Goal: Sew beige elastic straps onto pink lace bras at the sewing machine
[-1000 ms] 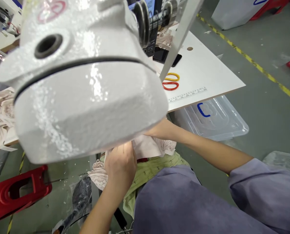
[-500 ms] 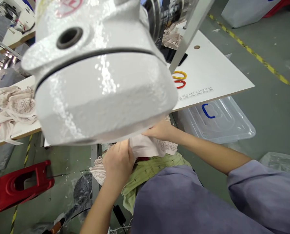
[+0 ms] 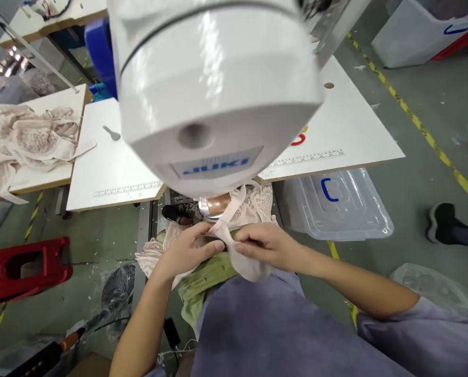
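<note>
Under the glossy white JUKI machine head (image 3: 218, 78): a pale pink fabric-and-lace garment (image 3: 223, 230) is lying between two bare hands, its smooth rounded lower part hanging over the lap.
Right hand (image 3: 272, 244): its thumb and fingers are clamping together on the garment's smooth cloth.
Left hand (image 3: 185, 251): its index finger is touching the garment's left side, the thumb standing apart below; whether they are gripping, I cannot tell.
Lap: a creased light-green cloth (image 3: 212, 275) is lying beneath the hands, against the lavender shirt (image 3: 253, 324).
Right-hand white worktop (image 3: 359, 128): a red looped handle (image 3: 298, 140) is showing, partly hidden by the machine head; a clear lidded plastic box (image 3: 346, 214) is standing below.
</note>
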Demonstrator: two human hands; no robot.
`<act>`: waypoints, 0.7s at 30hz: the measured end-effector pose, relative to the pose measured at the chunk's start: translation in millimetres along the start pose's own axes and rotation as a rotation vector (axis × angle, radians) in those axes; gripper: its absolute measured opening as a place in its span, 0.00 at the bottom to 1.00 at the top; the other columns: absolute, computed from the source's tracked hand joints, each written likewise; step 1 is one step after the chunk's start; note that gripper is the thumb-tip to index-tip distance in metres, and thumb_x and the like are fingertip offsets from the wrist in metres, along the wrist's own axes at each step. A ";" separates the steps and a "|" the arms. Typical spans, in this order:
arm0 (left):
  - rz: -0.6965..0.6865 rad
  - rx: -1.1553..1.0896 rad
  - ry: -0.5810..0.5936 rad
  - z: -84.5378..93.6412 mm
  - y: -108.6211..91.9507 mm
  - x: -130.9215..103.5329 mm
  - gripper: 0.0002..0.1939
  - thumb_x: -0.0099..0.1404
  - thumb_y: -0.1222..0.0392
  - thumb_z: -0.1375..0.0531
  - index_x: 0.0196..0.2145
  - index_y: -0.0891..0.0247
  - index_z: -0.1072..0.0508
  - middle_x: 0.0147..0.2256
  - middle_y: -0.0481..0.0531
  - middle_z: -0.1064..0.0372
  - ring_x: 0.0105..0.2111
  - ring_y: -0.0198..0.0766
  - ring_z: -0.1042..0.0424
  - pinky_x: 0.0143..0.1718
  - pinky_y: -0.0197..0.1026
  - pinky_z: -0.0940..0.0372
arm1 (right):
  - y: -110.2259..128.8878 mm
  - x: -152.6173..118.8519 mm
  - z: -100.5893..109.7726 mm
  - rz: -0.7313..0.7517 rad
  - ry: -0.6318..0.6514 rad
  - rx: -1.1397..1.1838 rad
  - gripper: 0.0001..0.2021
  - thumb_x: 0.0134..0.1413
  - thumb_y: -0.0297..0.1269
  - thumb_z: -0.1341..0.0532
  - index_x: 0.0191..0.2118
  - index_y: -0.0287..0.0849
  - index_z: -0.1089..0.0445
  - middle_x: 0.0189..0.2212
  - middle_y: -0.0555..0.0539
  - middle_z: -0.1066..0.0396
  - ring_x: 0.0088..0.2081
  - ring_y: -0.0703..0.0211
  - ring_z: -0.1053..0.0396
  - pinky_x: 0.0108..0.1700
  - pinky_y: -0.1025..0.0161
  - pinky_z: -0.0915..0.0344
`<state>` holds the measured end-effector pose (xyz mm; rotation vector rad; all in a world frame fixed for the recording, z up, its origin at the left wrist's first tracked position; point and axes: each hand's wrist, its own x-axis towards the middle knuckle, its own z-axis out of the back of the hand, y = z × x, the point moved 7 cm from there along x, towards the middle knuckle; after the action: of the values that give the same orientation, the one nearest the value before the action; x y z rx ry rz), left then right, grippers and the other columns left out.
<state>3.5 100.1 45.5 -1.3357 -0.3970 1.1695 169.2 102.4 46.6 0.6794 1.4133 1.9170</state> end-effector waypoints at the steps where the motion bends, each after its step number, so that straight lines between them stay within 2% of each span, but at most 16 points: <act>1: -0.016 -0.091 0.013 -2.0 2.3 -3.8 0.16 0.68 0.47 0.40 0.41 0.62 0.21 0.38 0.53 0.23 0.39 0.43 0.27 0.42 0.41 0.34 | 4.1 -4.3 -10.0 -0.006 0.028 0.064 0.14 0.67 0.44 0.42 0.32 0.42 0.30 0.23 0.53 0.34 0.26 0.66 0.37 0.29 0.67 0.41; 3: -0.011 -0.226 -0.075 3.5 10.5 -15.8 0.17 0.69 0.47 0.42 0.38 0.62 0.20 0.34 0.53 0.24 0.35 0.40 0.28 0.39 0.40 0.34 | 5.4 -4.2 -27.6 -0.040 0.038 0.160 0.15 0.67 0.46 0.42 0.32 0.42 0.29 0.25 0.52 0.34 0.26 0.66 0.37 0.29 0.67 0.41; 5: 0.031 -0.235 -0.225 16.7 19.8 -34.0 0.17 0.70 0.47 0.42 0.38 0.62 0.19 0.32 0.52 0.25 0.32 0.39 0.29 0.35 0.39 0.35 | 0.4 7.4 -46.8 -0.055 0.055 0.216 0.15 0.65 0.49 0.40 0.39 0.42 0.27 0.32 0.49 0.29 0.32 0.63 0.33 0.34 0.66 0.36; 6: 0.055 -0.200 -0.284 23.7 23.0 -44.1 0.17 0.69 0.47 0.41 0.39 0.62 0.19 0.32 0.52 0.25 0.31 0.38 0.30 0.33 0.38 0.36 | -3.1 16.4 -57.5 -0.045 0.073 0.233 0.17 0.62 0.51 0.37 0.45 0.42 0.27 0.38 0.46 0.27 0.37 0.60 0.31 0.38 0.64 0.33; 8: 0.098 -0.090 -0.366 36.9 26.3 -62.0 0.17 0.70 0.47 0.42 0.39 0.62 0.19 0.33 0.52 0.24 0.31 0.39 0.30 0.33 0.38 0.37 | -12.2 36.9 -79.0 -0.030 0.098 0.327 0.28 0.53 0.55 0.32 0.54 0.43 0.30 0.50 0.42 0.29 0.47 0.53 0.31 0.49 0.57 0.32; 9: 0.113 -0.038 -0.385 42.1 27.4 -68.3 0.17 0.70 0.47 0.42 0.39 0.61 0.19 0.33 0.52 0.24 0.32 0.39 0.30 0.33 0.38 0.37 | -19.0 46.6 -88.4 -0.053 0.090 0.425 0.32 0.51 0.57 0.31 0.56 0.44 0.31 0.52 0.41 0.30 0.50 0.52 0.31 0.51 0.55 0.32; 10: 0.130 0.008 -0.375 44.9 29.5 -71.8 0.17 0.70 0.47 0.42 0.39 0.61 0.19 0.33 0.52 0.24 0.32 0.39 0.29 0.34 0.39 0.37 | -27.7 54.6 -96.6 -0.105 0.063 0.549 0.31 0.51 0.58 0.32 0.55 0.44 0.31 0.51 0.42 0.29 0.49 0.53 0.31 0.52 0.55 0.32; 12: 0.164 0.092 -0.313 44.9 38.3 -71.4 0.17 0.71 0.46 0.43 0.38 0.60 0.20 0.33 0.51 0.24 0.32 0.39 0.30 0.34 0.39 0.37 | -48.0 62.8 -110.3 -0.256 -0.018 0.792 0.23 0.56 0.57 0.35 0.47 0.44 0.28 0.42 0.46 0.27 0.41 0.59 0.29 0.47 0.59 0.30; 13: 0.171 0.139 -0.313 44.9 44.5 -68.7 0.17 0.71 0.47 0.43 0.38 0.60 0.20 0.33 0.51 0.25 0.32 0.39 0.30 0.34 0.39 0.38 | -57.5 63.0 -114.3 -0.315 -0.073 0.867 0.19 0.57 0.55 0.36 0.43 0.44 0.28 0.37 0.48 0.27 0.38 0.61 0.29 0.44 0.61 0.30; 14: 0.171 0.186 -0.365 46.4 51.4 -65.4 0.15 0.70 0.48 0.42 0.39 0.60 0.21 0.34 0.51 0.25 0.33 0.39 0.30 0.35 0.40 0.38 | -66.0 61.5 -115.4 -0.347 -0.137 0.889 0.17 0.58 0.54 0.36 0.40 0.44 0.28 0.33 0.49 0.28 0.35 0.62 0.30 0.43 0.62 0.30; 17: 0.157 0.184 -0.658 47.0 76.3 -55.1 0.11 0.66 0.50 0.39 0.37 0.61 0.24 0.35 0.52 0.28 0.37 0.41 0.31 0.38 0.40 0.36 | -83.9 50.9 -105.7 -0.290 -0.336 0.712 0.14 0.57 0.50 0.34 0.37 0.44 0.30 0.32 0.50 0.28 0.36 0.59 0.29 0.45 0.59 0.29; 18: 0.156 0.130 -0.694 40.6 86.0 -49.4 0.12 0.65 0.50 0.38 0.34 0.62 0.25 0.34 0.52 0.29 0.36 0.40 0.31 0.38 0.40 0.36 | -87.2 46.6 -100.7 -0.247 -0.390 0.591 0.13 0.57 0.48 0.34 0.37 0.44 0.30 0.33 0.49 0.28 0.38 0.58 0.28 0.46 0.57 0.29; 21: 0.137 -0.034 -0.577 8.5 106.8 -26.4 0.16 0.67 0.47 0.41 0.31 0.62 0.25 0.29 0.50 0.29 0.32 0.39 0.30 0.35 0.39 0.34 | -84.7 38.3 -93.0 -0.062 -0.404 0.141 0.07 0.58 0.42 0.36 0.37 0.46 0.29 0.38 0.46 0.27 0.42 0.52 0.28 0.47 0.52 0.30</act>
<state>-59.7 63.0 -36.9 -1.0471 -0.7480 1.6688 93.0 91.2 -59.9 1.0131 1.2984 1.5336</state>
